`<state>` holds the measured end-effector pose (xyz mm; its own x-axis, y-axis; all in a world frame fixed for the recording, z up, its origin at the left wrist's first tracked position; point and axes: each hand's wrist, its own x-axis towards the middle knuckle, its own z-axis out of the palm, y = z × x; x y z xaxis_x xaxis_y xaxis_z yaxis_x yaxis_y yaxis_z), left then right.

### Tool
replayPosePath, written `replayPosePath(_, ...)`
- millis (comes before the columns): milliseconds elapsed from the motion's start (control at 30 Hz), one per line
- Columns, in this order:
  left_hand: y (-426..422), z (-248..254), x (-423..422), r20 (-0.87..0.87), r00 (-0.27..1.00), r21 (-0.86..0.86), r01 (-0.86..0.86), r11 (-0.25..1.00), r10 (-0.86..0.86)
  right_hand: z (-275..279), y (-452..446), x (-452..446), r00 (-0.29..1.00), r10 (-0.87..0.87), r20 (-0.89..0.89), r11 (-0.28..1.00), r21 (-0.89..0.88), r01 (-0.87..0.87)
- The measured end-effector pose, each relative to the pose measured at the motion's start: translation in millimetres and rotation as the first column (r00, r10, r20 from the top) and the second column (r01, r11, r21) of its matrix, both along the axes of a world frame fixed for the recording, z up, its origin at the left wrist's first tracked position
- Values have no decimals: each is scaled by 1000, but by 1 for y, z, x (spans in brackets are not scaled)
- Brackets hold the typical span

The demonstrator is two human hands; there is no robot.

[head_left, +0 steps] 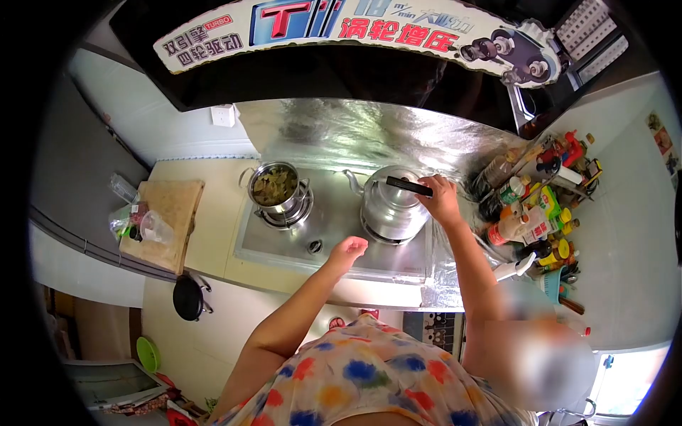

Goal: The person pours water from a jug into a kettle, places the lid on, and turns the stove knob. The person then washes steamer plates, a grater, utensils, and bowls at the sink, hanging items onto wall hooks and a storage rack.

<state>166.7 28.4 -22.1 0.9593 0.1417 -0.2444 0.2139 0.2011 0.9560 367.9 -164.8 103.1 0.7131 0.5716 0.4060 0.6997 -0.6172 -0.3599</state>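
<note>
A silver kettle (392, 213) with a spout on its left stands on the right burner of the gas stove (323, 206). My right hand (442, 197) is closed round the right end of the kettle's black handle (408, 186). In front of the kettle, to its lower left, my left hand (347, 254) hovers over the stove's front with its fingers curled in; nothing shows in it. On the left burner sits a steel pot (275, 202) without a lid, holding brownish-green leafy pieces (274, 186). A stove knob (315, 246) lies just left of my left hand.
Bottles and seasoning packets (540, 220) crowd the counter's right side. At left, a wooden cutting board (170, 206) carries a clear plastic cup (156, 227). A range hood (341, 78) overhangs the back. Foil (369, 128) covers the wall behind the stove.
</note>
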Motion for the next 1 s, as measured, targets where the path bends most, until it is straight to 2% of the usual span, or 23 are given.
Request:
replayPosePath(167, 2, -2, -9, 6, 1000, 10, -8, 1000, 8, -2, 1, -11, 1000, 10, 10, 1000, -12, -10)
replayPosePath(300, 10, 0, -17, -38, 997, -35, -71, 997, 70, 11, 11, -36, 991, 17, 135, 996, 82, -28)
replayPosePath(400, 24, -8, -26, -51, 991, -17, -125, 992, 124, 14, 27, -60, 993, 63, 98, 987, 142, -77)
replayPosePath(433, 30, -9, -30, -64, 986, 42, -151, 988, 153, 9, 38, -68, 986, 162, 32, 958, 234, -165)
replayPosePath(467, 38, -17, -34, -82, 979, 49, -182, 982, 186, 0, 49, -85, 972, 196, -127, 931, 336, -144)
replayPosePath(500, 47, -30, -37, -97, 971, 56, -214, 975, 219, -16, 58, -94, 937, 265, -228, 935, 297, -193)
replayPosePath(533, 52, -40, -42, -116, 960, 61, -248, 967, 254, -39, 67, -99, 937, 202, -284, 979, 41, -198)
replayPosePath(567, 54, -35, -51, -79, 952, 45, -292, 955, 294, -63, 74, -103, 891, 245, -382, 962, -18, -272)
replayPosePath(600, 59, -37, -59, -87, 951, 63, -293, 954, 298, -83, 81, -108, 879, 253, -404, 941, -110, -322)
replayPosePath(667, 67, -42, -70, -92, 947, 99, -299, 949, 308, -121, 97, -111, 857, 270, -438, 862, -286, -418)
replayPosePath(767, 77, -48, -83, -117, 931, 74, -338, 938, 345, -185, 122, -109, 793, 398, -460, 654, -464, -597)
replayPosePath(800, 79, -47, -90, -155, 927, 93, -331, 939, 342, -192, 129, -112, 778, 217, -589, 693, -468, -548)
replayPosePath(867, 86, -45, -100, -222, 916, 128, -312, 941, 334, -203, 147, -113, 630, -162, -759, 741, -516, -431)
replayPosePath(967, 107, -48, -119, -185, 934, 48, -301, 952, 305, -209, 157, -118, 598, -292, -747, 776, -550, -308)
replayPosePath(1000, 117, -52, -124, -180, 941, 48, -284, 958, 288, -225, 157, -115, 513, -335, -790, 810, -520, -272)
